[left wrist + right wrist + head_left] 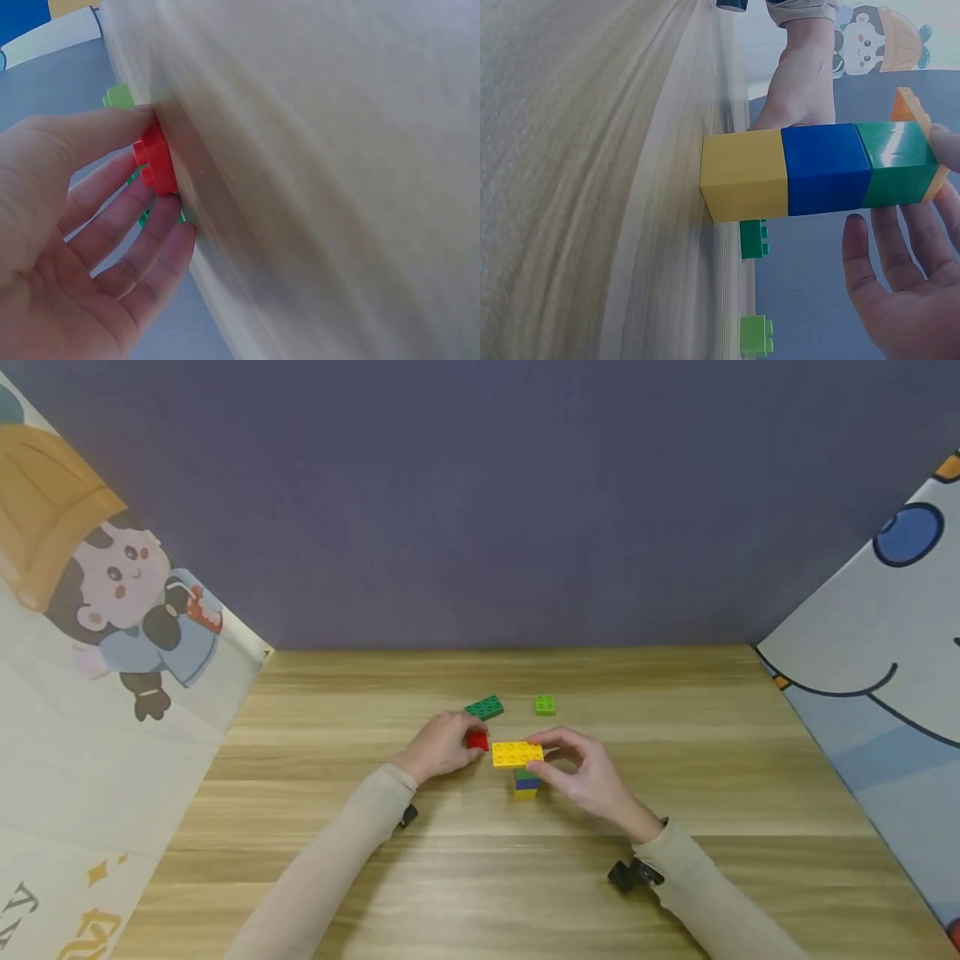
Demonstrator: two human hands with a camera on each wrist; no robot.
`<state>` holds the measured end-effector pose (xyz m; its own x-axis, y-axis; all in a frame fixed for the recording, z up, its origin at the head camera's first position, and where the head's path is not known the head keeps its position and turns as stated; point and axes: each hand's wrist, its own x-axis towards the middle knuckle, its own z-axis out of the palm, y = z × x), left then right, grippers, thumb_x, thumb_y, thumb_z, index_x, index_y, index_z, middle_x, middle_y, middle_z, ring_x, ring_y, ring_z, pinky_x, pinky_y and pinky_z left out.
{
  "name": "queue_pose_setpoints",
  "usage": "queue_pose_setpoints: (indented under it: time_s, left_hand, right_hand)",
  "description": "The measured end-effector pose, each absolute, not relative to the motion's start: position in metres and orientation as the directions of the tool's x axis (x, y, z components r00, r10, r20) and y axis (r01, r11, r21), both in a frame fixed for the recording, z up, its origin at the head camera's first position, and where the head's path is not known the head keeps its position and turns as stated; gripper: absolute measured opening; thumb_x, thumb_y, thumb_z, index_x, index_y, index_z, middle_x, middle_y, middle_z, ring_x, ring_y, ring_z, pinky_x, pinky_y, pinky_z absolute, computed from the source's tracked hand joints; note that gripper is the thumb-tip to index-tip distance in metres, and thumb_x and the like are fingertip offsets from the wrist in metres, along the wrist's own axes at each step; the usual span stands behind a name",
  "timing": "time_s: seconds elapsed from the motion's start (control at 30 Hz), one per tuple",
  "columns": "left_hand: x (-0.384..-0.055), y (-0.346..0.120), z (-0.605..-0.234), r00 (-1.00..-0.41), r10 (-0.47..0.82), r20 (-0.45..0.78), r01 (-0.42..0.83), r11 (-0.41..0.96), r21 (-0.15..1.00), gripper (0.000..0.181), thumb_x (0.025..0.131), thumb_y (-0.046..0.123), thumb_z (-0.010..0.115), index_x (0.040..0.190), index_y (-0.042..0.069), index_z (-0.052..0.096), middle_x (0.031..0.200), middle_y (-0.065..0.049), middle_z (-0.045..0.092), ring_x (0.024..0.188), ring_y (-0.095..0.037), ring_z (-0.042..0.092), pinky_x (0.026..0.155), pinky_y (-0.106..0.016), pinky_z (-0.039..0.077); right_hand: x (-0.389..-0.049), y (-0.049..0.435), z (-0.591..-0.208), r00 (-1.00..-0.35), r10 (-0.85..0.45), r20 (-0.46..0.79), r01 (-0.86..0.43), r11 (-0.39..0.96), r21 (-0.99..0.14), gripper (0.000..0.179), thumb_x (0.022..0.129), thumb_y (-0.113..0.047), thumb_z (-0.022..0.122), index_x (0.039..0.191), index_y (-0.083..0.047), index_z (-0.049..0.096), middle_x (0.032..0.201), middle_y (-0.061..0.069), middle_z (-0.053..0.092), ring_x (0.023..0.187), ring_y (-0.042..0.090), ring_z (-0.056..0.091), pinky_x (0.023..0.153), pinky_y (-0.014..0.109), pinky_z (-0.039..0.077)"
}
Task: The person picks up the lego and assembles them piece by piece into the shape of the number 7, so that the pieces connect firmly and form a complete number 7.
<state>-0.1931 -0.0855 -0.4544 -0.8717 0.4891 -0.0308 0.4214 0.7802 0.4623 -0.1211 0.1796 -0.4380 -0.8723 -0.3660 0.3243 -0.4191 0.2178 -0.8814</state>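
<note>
With thumb and fingers my left hand (442, 747) pinches a small red toy building brick (477, 740) that sits on the table; its studs show in the left wrist view. My right hand (592, 777) grips the right end of a long yellow brick (510, 755). This brick lies across the top of an upright stack, its left end sticking out over the side. Seen from the right wrist, the stack has a yellow block (746, 176) at the bottom, a blue block (827, 169) above it and a green block (898, 165) under the long brick.
Behind the left hand a long dark green brick (484, 707) lies on the wooden table (360, 885). Farther right stands a small light green brick (544, 704). A dark wall (480, 510) rises at the table's back edge, with printed panels on both sides.
</note>
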Motion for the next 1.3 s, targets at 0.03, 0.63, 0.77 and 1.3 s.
queue_pose_setpoints:
  time_s: [0.03,0.63,0.77,1.3]
  left_hand:
    - [-0.194,-0.086,-0.454,-0.872,0.489,-0.027,0.423,0.78,0.462,0.034,0.094,0.019,0.083,0.127,0.011,0.077,0.126,-0.007,0.077,0.11,-0.023,0.069,0.105,-0.043,0.058]
    - [-0.188,-0.094,-0.446,-0.905,0.426,-0.025,0.344,0.763,0.548,0.032,0.095,0.022,0.083,0.125,0.014,0.078,0.121,-0.003,0.078,0.1,-0.017,0.072,0.097,-0.04,0.059]
    - [-0.187,-0.096,-0.443,-0.904,0.427,-0.027,0.337,0.751,0.568,0.035,0.094,0.021,0.083,0.127,0.013,0.077,0.119,-0.001,0.076,0.096,-0.015,0.07,0.091,-0.036,0.06]
    - [-0.175,-0.105,-0.432,-0.903,0.428,0.028,0.344,0.682,0.645,0.044,0.088,0.013,0.086,0.13,0.008,0.075,0.116,-0.004,0.078,0.101,-0.019,0.072,0.089,-0.035,0.063]
  right_hand:
    - [-0.122,0.18,-0.438,-0.872,-0.367,0.325,-0.42,0.217,-0.881,0.028,0.094,-0.002,0.08,0.121,-0.005,0.073,0.121,0.013,0.076,0.1,0.012,0.071,0.09,0.029,0.063]
    - [-0.12,0.179,-0.436,-0.873,-0.37,0.317,-0.417,0.232,-0.879,0.029,0.093,-0.003,0.08,0.121,-0.005,0.073,0.122,0.013,0.076,0.1,0.02,0.072,0.09,0.03,0.063]
    - [-0.12,0.179,-0.435,-0.878,-0.369,0.305,-0.409,0.245,-0.879,0.029,0.093,-0.004,0.081,0.121,-0.005,0.073,0.122,0.013,0.076,0.1,0.019,0.072,0.091,0.03,0.063]
    - [-0.12,0.178,-0.434,-0.874,-0.372,0.313,-0.414,0.232,-0.88,0.029,0.093,-0.003,0.08,0.121,-0.004,0.073,0.121,0.014,0.076,0.1,0.021,0.072,0.09,0.027,0.062]
